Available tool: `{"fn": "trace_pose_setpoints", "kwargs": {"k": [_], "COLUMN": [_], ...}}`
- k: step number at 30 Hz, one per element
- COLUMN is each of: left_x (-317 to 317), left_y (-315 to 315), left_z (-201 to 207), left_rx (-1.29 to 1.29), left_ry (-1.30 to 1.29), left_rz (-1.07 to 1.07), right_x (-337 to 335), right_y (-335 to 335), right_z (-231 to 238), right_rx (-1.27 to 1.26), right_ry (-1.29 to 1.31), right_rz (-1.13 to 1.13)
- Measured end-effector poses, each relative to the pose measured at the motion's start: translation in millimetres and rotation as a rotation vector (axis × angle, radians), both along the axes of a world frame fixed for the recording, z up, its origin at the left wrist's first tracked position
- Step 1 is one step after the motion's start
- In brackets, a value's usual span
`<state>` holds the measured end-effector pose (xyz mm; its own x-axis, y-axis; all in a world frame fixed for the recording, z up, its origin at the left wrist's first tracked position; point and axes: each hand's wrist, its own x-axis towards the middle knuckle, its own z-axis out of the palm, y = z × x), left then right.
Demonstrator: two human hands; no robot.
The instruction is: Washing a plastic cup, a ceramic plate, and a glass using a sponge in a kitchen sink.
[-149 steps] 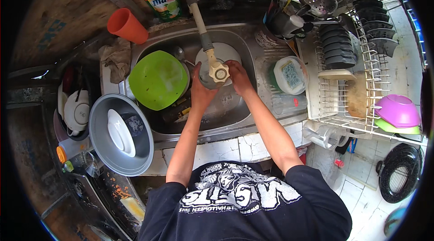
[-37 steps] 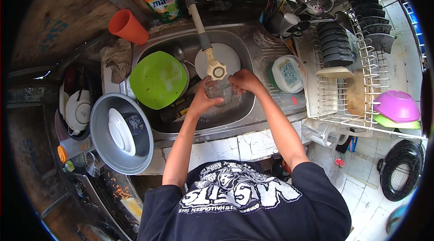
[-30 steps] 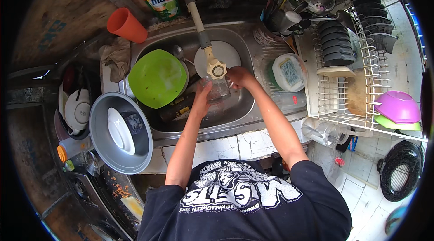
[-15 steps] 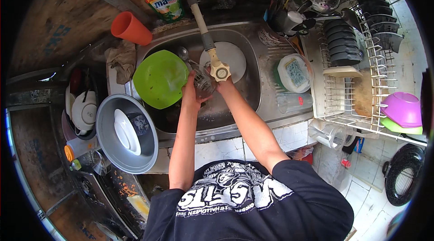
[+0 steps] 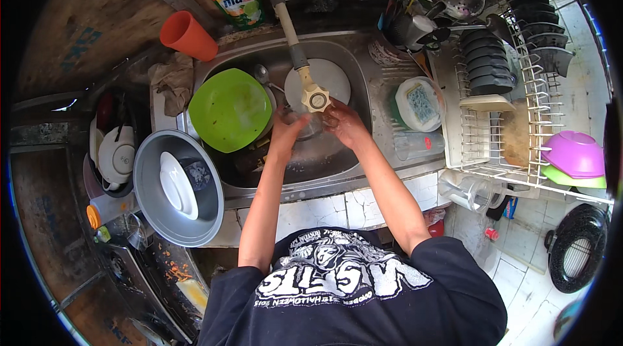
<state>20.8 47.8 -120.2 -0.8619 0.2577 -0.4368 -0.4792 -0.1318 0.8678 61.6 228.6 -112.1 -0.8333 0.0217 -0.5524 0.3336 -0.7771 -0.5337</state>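
Observation:
Under the tap (image 5: pixel 315 98), a clear drinking glass (image 5: pixel 310 128) is tilted between my two hands over the sink. My left hand (image 5: pixel 284 133) is closed round its left side. On the other side, just below the tap's knob, the curled fingers of my right hand (image 5: pixel 345 125) are on the glass; their tips are partly hidden. To the left of my left hand, a green square bowl (image 5: pixel 228 111) rests in the sink, with a metal spoon (image 5: pixel 262 75) beside it. Behind the tap lies a white plate (image 5: pixel 332 80).
A grey basin (image 5: pixel 150 184) holding white dishes stands left of the sink. An orange cup (image 5: pixel 188 36) and a detergent pouch (image 5: pixel 237 7) are behind. Right of it are a tub with a sponge (image 5: pixel 419 101), a clear glass (image 5: pixel 418 145) and a loaded dish rack (image 5: pixel 483 151).
The glass has turned between my hands and now shows less of its side. My right hand has shifted right and come round to the glass's right side; its fingers show more.

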Motion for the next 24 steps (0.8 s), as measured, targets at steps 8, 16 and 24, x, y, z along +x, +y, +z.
{"fn": "trace_pose_setpoints", "kwargs": {"k": [8, 16, 24], "left_x": [-1, -1, -15], "left_y": [33, 24, 29], "left_z": [7, 5, 99], "left_rx": [0.324, -0.004, -0.69], "left_ry": [-0.142, 0.397, 1.023], "left_rz": [-0.229, 0.156, -0.133], "right_x": [14, 4, 1], "right_y": [52, 47, 34], "right_z": [-28, -6, -15], "right_rx": [0.457, 0.697, 0.78], "right_ry": [0.171, 0.037, 0.107], "right_rz": [-0.107, -0.108, -0.155]}}
